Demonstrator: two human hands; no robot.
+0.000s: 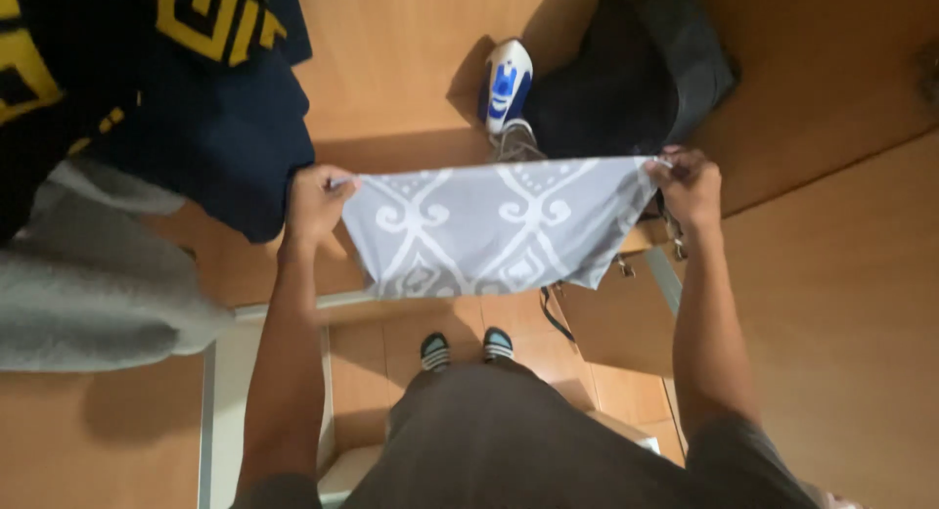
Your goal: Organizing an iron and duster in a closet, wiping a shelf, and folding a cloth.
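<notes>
While your left hand (pixel 315 198) and right hand (pixel 691 181) pinch its top corners, the soft grey patterned cloth (pixel 489 230) stretches nine to three o'clock.

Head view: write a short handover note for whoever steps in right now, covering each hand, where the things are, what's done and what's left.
Left hand: pinching the left top corner of the grey patterned cloth.
Right hand: pinching the right top corner.
The cloth hangs stretched flat between both hands, held in the air above the wooden surface.
Nearby: an iron beside a dark garment ahead; a navy garment and a grey garment to the left.
Done: cloth picked up and spread open.
Left: it is not yet laid down or folded.
</notes>
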